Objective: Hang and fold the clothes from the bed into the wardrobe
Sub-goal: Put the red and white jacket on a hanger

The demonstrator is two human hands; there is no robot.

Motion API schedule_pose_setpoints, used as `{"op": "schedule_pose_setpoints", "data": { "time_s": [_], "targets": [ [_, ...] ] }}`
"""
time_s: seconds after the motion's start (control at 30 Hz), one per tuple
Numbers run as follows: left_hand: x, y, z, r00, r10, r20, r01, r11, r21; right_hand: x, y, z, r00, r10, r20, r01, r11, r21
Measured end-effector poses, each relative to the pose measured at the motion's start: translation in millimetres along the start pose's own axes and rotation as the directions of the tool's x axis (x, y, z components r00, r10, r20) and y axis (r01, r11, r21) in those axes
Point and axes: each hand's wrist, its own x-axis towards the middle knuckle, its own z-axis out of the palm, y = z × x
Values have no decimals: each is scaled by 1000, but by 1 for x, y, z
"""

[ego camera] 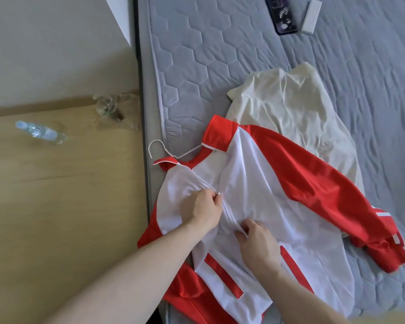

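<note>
— As both forearms reach in from the lower edge, what does each hand hold?

— The left hand (206,210) pinches the small metal zip pull (218,193) of a red-and-white jacket (262,183), fingers curled round it. The right hand (255,239), just below and beside it, pinches the white fabric along the zip line.

— Where does the jacket lie?

— Flat on the bed (220,66), at its near left edge, front up, partly zipped. One red sleeve stretches right; the hem hangs over the near edge.

— Is it on anything?

— A white hanger (160,149) sits inside the collar, its hook poking out toward the wooden floor (56,206).

— And beyond?

— A cream garment (290,108) lies spread past the jacket, its near end tucked under the red shoulder. Farther up the grey quilted mattress rest a dark phone (281,15) and, just beside it, a white box (311,16).

— On the floor?

— A clear plastic bottle (41,132) lies on its side, well apart from the bed; near the wall sits a crumpled clear wrapper (109,106).
</note>
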Motion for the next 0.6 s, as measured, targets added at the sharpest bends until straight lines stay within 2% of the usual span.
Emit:
{"op": "schedule_pose_setpoints", "data": {
  "time_s": [0.13, 0.23, 0.37, 0.47, 0.6],
  "targets": [
    [5, -19, -19, 969, 247, -18, -241, 958, 157, -1, 6, -9, 997, -17, 69, 20, 999, -40],
    [22, -36, -47, 960, 266, -85, -240, 942, 235, 0, 11, -22, 992, -23, 121, 38, 992, -119],
    [51, -55, -68, 980, 135, -144, -98, 967, 236, 5, 3, -37, 979, -40, 201, 78, 979, -186],
    [66, -61, -67, 987, -43, -158, 52, 997, 57, 9, -8, -40, 960, -34, 280, 110, 959, -262],
    [68, -73, -58, 963, -256, -86, 244, 962, -125, 6, -12, -44, 942, 2, 335, 105, 948, -302]
  ]
}}
